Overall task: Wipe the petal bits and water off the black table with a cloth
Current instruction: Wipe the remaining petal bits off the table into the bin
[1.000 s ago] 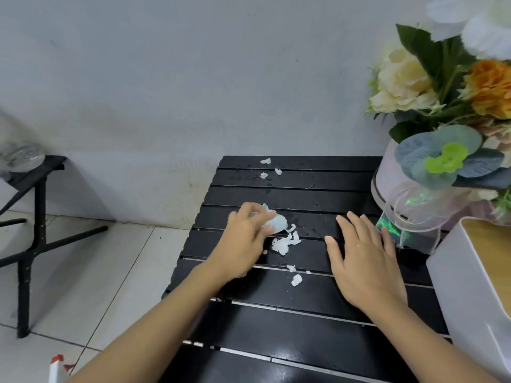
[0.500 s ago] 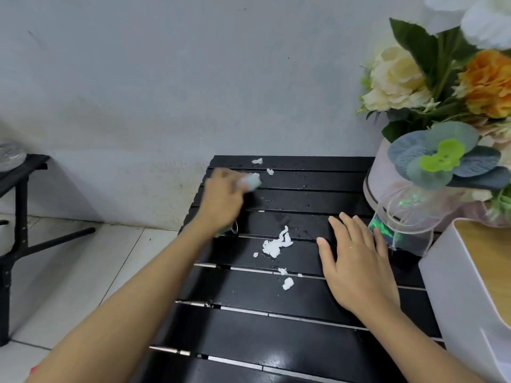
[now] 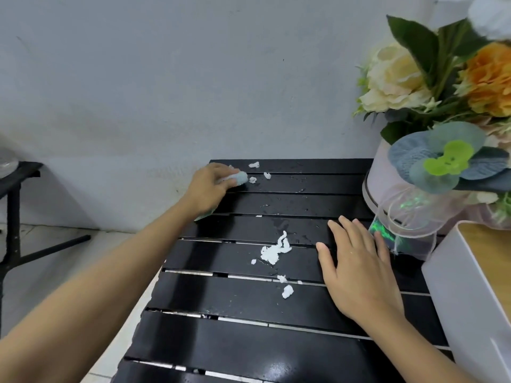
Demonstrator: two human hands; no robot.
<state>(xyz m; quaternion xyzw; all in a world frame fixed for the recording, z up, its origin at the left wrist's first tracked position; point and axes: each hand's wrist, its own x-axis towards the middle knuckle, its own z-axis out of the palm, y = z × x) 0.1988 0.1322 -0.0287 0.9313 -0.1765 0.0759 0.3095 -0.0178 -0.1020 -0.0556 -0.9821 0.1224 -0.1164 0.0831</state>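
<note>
"Cloth first: where is it?"

"Bunched in the left hand, whose fingers are curled round it so that only a pale blue-green wad shows past the fingertips (a corner also peeks out under the wrist). Hand and wad press on the black table at its far left corner."

"And the other hand?"

"The right hand lies flat on the slats, fingers straight and spread, holding nothing. It seems to be steadying the table."

"Which step, then?"

"Mid-wipe, I'd say, and far from finished. A few petal bits lie just beyond the left fingertips, one touching the wad or very nearly. The big white clump sits just left of the right thumb, with smaller scraps nearer the person, beside the same hand. Then water beads dot the slats between the two hands."

"Next move?"

"Probably a sweep from those far bits back toward the clump, gathering everything together. It calls for steady pressure, since wet scraps smear and could drop into the gaps between slats."

"What has changed?"

"A second ago the left hand was at the clump, close to the right hand. Half a second ago it was one slat short of where it is now. So it has travelled out to the far corner, while the right hand has stayed put."
</note>
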